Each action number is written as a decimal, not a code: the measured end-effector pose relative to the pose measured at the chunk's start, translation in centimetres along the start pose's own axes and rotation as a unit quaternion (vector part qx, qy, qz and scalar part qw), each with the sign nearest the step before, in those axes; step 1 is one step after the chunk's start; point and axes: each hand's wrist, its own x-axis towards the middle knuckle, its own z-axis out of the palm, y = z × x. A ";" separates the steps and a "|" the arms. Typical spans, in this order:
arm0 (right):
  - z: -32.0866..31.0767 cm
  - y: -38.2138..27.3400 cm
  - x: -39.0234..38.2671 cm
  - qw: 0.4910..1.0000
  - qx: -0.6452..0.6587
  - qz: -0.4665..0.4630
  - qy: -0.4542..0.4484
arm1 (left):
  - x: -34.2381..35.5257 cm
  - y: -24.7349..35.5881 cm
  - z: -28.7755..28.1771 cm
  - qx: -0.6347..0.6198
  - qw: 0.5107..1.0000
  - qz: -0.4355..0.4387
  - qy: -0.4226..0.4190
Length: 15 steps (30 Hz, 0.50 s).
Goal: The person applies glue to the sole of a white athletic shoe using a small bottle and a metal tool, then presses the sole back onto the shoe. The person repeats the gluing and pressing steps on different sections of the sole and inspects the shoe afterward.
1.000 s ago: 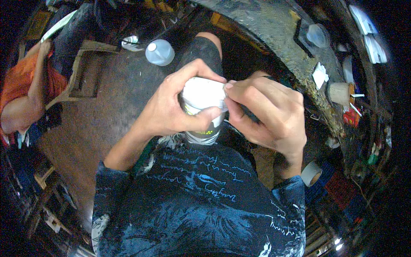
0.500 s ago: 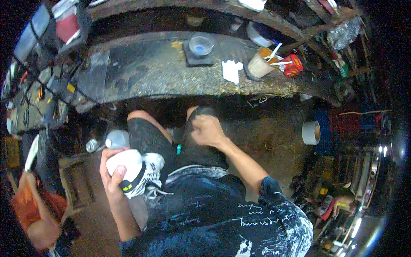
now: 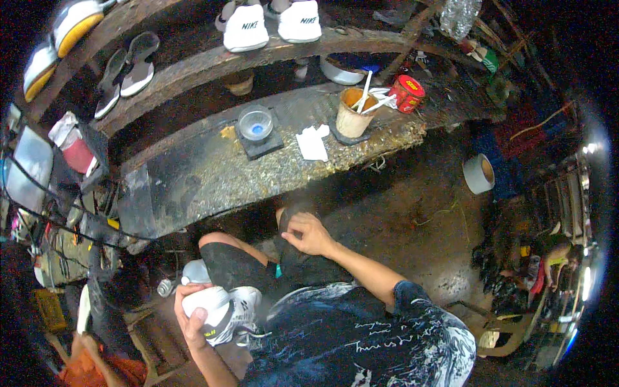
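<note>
- At the lower left of the head view, the left hand (image 3: 191,316) grasps a white shoe (image 3: 214,302), its thumb laid over the rounded white end; the shoe is held beside the left thigh, with a lace (image 3: 255,334) trailing toward the dark shirt (image 3: 309,342)
- Over the right leg, well apart from the shoe, the right hand (image 3: 309,235) is loosely curled; nothing shows in it, but the inside of the fingers is hidden, so whether it pinches something small cannot be told
- Stage reached, by judgement: with the shoe in the grasp of one hand and the other hand away from it, the handling appears under way rather than complete
- Done so far: the visible white end looks whole and clean, though blur hides its finer detail
- Left undone: the shoe has not been set down on the workbench (image 3: 200,177), and its lace hangs loose; any further remainder cannot be read from this view
- Along the workbench, untouched by either hand: a clear bowl (image 3: 256,122) on a dark block (image 3: 265,152), a crumpled white sheet (image 3: 312,143), a beige cup (image 3: 353,122) holding white-handled sticks (image 3: 365,91), and a red tin (image 3: 406,93)
</note>
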 end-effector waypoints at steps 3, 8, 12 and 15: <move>-0.2 0.0 -0.2 0.998 0.061 0.003 0.025 | 0.2 0.6 -0.1 0.016 1.000 -0.003 0.017; -3.1 0.5 -1.7 0.959 0.165 0.110 0.201 | 0.8 1.1 -1.5 -0.004 1.000 0.022 0.015; -8.3 3.6 -1.6 0.907 0.171 0.182 0.338 | 1.5 0.3 -2.4 0.046 0.999 0.019 0.000; -10.9 5.2 -1.4 0.876 0.171 0.249 0.375 | 1.9 -0.4 -2.1 0.005 0.999 -0.011 0.033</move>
